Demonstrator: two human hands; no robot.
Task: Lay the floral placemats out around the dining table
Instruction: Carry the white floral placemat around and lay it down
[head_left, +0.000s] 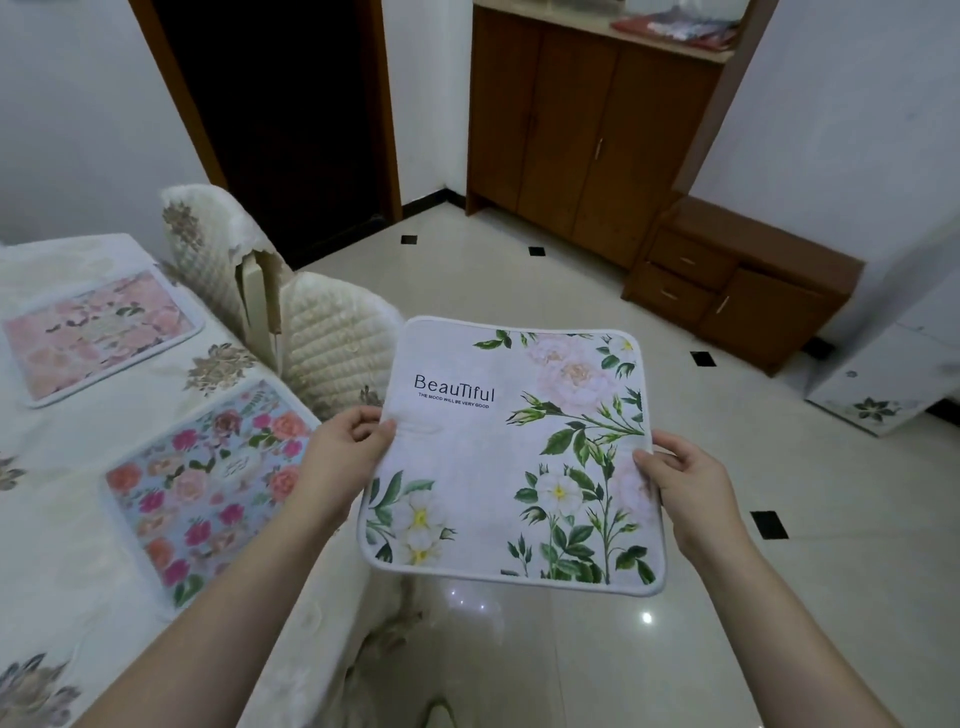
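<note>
A white placemat (483, 467) printed with pale roses, green leaves and the word "BeauTiful" hangs flat in the air over the floor, right of the table. My left hand (343, 452) pinches its left edge and my right hand (685, 483) pinches its right edge. On the dining table (62, 457), under a cream floral cloth, lie two placemats: a pink one (98, 338) farther away and a blue one with red and pink flowers (208, 493) near the table's right edge.
Two chairs with quilted cream covers (332, 343) stand against the table's right side. A brown cabinet (592, 135) and a low drawer unit (737, 280) line the back wall. A dark doorway (280, 119) opens behind. Glossy tiled floor (779, 597) spreads to the right.
</note>
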